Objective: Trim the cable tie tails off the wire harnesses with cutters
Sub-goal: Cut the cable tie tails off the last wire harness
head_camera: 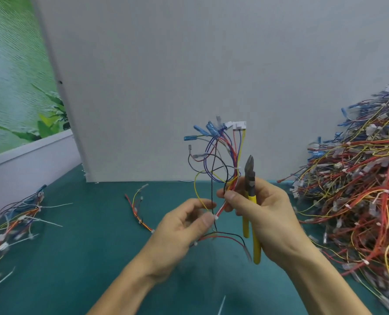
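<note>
Harness work sits mid-air above the green worktop (93,251): one wire harness (220,155) is held upright between both hands, its blue terminals and white connectors fanned out at the top in front of a white board (189,76). The left hand (184,226) pinches the lower part of the bundle between thumb and fingertips, right at a small white cable tie (216,217). The right hand (266,208) grips the yellow-handled cutters (249,196) in its palm and at the same time pinches the red wires higher up with thumb and forefinger. The cutter jaws point straight up just beside the bundle, near a second white tie (237,168), and look closed. Loose black and red leads hang below the left hand.

To the right lies a large heap of harnesses (359,189) – mostly red, yellow and blue wires. On the left edge of the worktop lies a smaller group of harnesses (16,221) with long white tie tails sticking out. One short harness (139,212) lies alone between that group and the hands, and a white tail offcut (221,305) lies at the near edge.
</note>
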A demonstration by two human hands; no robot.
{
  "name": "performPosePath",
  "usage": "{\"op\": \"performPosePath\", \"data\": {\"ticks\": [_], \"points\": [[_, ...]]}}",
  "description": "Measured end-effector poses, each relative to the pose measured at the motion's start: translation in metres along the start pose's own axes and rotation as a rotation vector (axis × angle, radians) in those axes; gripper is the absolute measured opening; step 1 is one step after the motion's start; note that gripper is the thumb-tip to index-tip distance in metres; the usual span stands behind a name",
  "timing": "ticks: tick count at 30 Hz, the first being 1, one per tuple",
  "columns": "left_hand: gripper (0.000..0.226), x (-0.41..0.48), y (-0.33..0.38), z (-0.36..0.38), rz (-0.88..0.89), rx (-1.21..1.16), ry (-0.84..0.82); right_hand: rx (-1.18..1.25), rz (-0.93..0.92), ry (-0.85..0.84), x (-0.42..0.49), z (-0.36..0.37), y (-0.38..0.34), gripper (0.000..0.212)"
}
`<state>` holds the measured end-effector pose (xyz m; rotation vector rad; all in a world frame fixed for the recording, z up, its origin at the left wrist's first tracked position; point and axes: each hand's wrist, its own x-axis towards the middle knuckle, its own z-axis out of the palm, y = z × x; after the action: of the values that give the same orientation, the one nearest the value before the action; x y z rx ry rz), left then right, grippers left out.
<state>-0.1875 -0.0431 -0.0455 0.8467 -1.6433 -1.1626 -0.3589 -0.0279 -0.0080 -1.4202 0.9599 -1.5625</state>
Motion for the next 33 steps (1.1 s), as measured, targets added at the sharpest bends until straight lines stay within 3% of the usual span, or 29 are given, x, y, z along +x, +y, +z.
{"op": "performPosePath", "data": {"ticks": [2,5,12,14,16,18,20,22,25,29,31,33], "points": [[0.028,0.0,0.001,-0.002,0.027,0.038,-0.007,-0.035,0.001,-0.04,-0.001,0.0,-0.001,0.008],[0.004,0.002,0.007,-0.01,0.106,0.157,0.082,-0.049,0.002,-0.006,0.0,-0.001,-0.001,0.006],[0.027,0.005,0.019,-0.03,0.256,0.315,0.383,0.068,0.176,0.327,0.011,-0.02,0.005,0.009],[0.024,0.004,0.018,-0.027,0.205,0.322,0.348,0.14,0.267,0.341,0.012,-0.022,0.008,0.013],[0.019,0.004,0.015,-0.02,0.037,0.301,0.237,0.197,0.32,0.31,0.011,-0.023,0.011,0.012],[0.039,0.002,0.011,-0.013,-0.154,0.282,0.081,0.209,0.303,0.234,0.01,-0.021,0.011,0.011],[0.051,0.0,0.004,-0.004,-0.255,0.171,-0.06,0.192,0.254,0.128,0.008,-0.018,0.01,0.009],[0.035,-0.004,0.0,0.003,-0.296,-0.075,-0.14,0.155,0.208,0.031,0.005,-0.015,0.007,0.012],[0.013,-0.001,0.001,0.01,-0.278,-0.314,0.06,0.07,0.161,-0.02,0.003,-0.014,0.005,0.013],[0.022,0.005,0.005,-0.012,0.129,0.286,0.586,-0.023,0.152,0.06,0.006,-0.02,0.002,0.014],[0.025,0.005,0.01,-0.029,0.294,0.448,0.64,-0.093,0.174,0.128,0.009,-0.025,0.005,0.013],[0.021,0.005,0.01,-0.043,0.333,0.609,0.588,-0.17,0.22,0.195,0.013,-0.032,0.013,0.014]]}}
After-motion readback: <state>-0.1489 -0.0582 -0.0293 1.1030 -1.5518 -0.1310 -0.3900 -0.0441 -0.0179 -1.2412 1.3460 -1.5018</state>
